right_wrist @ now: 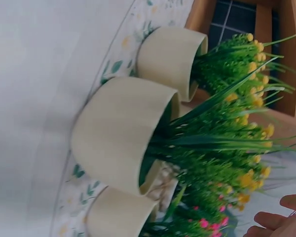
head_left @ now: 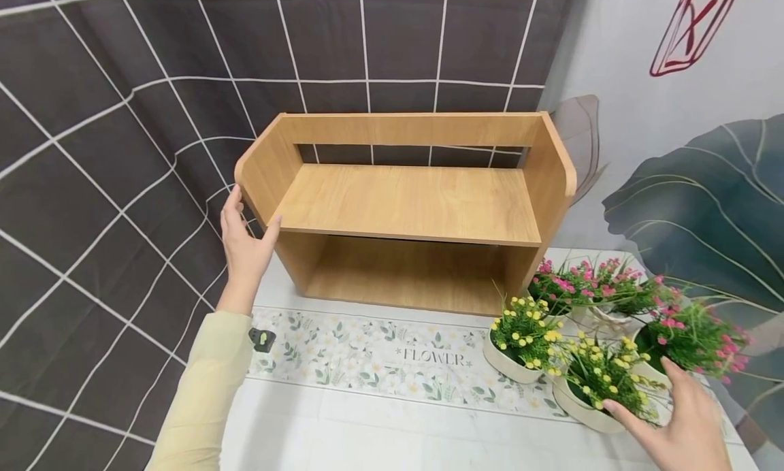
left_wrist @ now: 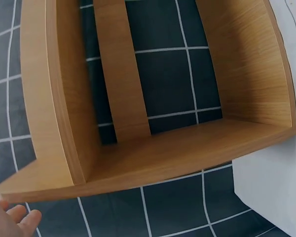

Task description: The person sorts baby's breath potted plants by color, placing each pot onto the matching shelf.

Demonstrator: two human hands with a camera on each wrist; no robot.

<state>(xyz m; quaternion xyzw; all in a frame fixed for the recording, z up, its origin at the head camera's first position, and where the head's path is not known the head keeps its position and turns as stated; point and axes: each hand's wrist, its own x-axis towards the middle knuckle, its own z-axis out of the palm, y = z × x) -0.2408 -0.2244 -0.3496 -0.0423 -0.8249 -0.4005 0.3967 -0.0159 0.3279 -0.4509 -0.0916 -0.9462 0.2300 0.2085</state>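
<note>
A two-tier wooden desk shelf (head_left: 404,199) stands against the back wall. My left hand (head_left: 247,250) is at its left side panel (head_left: 267,161), fingers along the outer face and thumb by the front edge of the middle board. In the left wrist view, fingertips (left_wrist: 30,220) show right at the panel's edge. My right hand (head_left: 689,423) is spread around the near side of a cream pot with yellow flowers (head_left: 582,410), holding nothing. The right wrist view shows that pot (right_wrist: 123,131) from the side, with my fingers (right_wrist: 269,220) beyond the foliage.
Another yellow-flowered pot (head_left: 511,362) stands by the shelf's right end, with several pink-flowered pots (head_left: 606,287) behind. A floral mat (head_left: 367,355) marked FLOWER runs along the white table (head_left: 367,437). A small black item (head_left: 262,339) lies near my left sleeve.
</note>
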